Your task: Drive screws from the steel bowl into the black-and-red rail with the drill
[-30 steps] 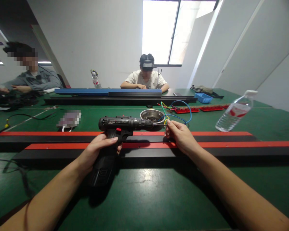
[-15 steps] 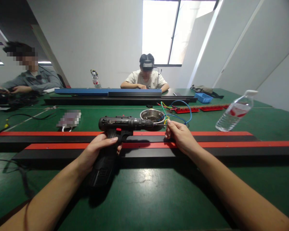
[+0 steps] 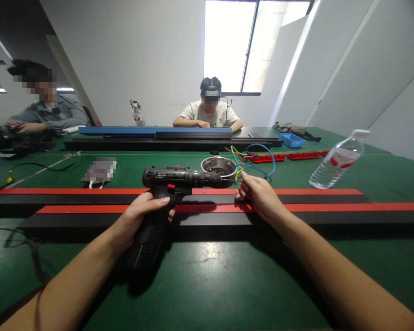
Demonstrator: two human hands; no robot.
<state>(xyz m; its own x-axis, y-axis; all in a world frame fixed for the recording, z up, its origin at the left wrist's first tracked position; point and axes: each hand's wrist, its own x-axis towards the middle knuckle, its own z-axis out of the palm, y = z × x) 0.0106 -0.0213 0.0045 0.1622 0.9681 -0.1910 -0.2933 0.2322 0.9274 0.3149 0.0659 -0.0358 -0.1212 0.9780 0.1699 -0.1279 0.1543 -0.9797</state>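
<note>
A black cordless drill point(image 3: 167, 178) lies sideways in my left hand point(image 3: 143, 211), whose fingers wrap round its handle, with the chuck toward the right. From the chuck a thin metal bit point(image 3: 232, 180) sticks out. My right hand point(image 3: 257, 191) pinches the bit's far end between thumb and forefinger; whether a small screw is also in that pinch is hidden. Just behind the chuck stands a metal bowl point(image 3: 212, 162) of small dark screws. Below the drill run two long black bars with red tops, the nearer bar point(image 3: 207, 219) passing behind my hands.
Blue, green and yellow wires point(image 3: 273, 161) curl beside the bowl, near red strips point(image 3: 307, 155). A water bottle point(image 3: 341, 156) leans at right. Farther back are a blue bin point(image 3: 291, 140) and long blue and black bars point(image 3: 189, 131). Two people sit at the green table point(image 3: 207, 276).
Both hands and the drill stay almost in place, with only a very slight shift to the right. The person at left has moved a hand a little.
</note>
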